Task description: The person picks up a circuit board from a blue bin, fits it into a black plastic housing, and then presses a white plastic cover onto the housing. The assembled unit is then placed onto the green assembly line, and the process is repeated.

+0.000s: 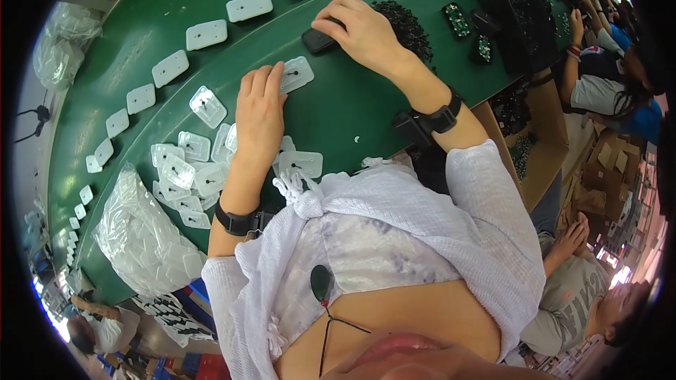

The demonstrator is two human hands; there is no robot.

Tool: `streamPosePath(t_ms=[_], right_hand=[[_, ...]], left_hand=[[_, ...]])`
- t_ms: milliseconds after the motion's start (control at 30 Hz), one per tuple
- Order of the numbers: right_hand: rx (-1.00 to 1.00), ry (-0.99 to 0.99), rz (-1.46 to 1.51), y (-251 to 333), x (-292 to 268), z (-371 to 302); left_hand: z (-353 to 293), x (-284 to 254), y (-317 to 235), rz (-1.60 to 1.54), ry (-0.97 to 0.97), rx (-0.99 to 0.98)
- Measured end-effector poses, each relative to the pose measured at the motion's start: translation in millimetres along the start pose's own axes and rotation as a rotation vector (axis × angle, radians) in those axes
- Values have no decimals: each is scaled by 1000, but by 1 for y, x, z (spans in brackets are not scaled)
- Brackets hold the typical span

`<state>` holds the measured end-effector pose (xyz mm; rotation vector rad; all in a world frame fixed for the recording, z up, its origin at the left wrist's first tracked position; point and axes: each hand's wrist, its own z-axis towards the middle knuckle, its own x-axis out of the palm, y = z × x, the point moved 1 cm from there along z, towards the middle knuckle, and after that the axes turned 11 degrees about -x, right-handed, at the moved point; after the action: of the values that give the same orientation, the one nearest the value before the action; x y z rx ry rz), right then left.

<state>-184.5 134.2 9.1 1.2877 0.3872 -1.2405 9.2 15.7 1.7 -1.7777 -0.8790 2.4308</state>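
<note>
My right hand (360, 34) grips a small black plastic case (320, 40) by its upper side, thumb and fingers bent around it, just above the green table. Below it lies a translucent white plastic cover (298, 74) with a small dark part at its middle. My left hand (259, 109) rests flat beside that cover, fingers stretched out and fingertips at its left end. Under and around the left wrist is a loose heap of similar covers (210, 179), partly hidden by my forearm. One more cover (208, 106) lies apart, left of the hand.
Beyond my hands, a curved row of white rectangular units (249, 6) runs along the green table (338, 109). To the right are a pile of small black parts (407, 28), circuit-board units (456, 20) and a black bin (496, 21). A clear bag of covers (141, 239) stands left. Co-workers sit nearby.
</note>
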Motion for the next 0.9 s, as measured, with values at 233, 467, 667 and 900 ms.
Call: streamPosePath(t_ms=[233, 467, 667, 900], right_hand=[[-219, 103, -32, -1, -11, -14], [-270, 14, 64, 32, -12, -14], [-353, 106, 50, 50, 7, -15], [-358, 127, 25, 53, 18, -15]], left_hand=[[0, -3, -1, -38, 11, -4], [-10, -18, 6, -256, -10, -98], [-15, -21, 10, -259, 28, -101], [-19, -15, 15, -175, 73, -65]])
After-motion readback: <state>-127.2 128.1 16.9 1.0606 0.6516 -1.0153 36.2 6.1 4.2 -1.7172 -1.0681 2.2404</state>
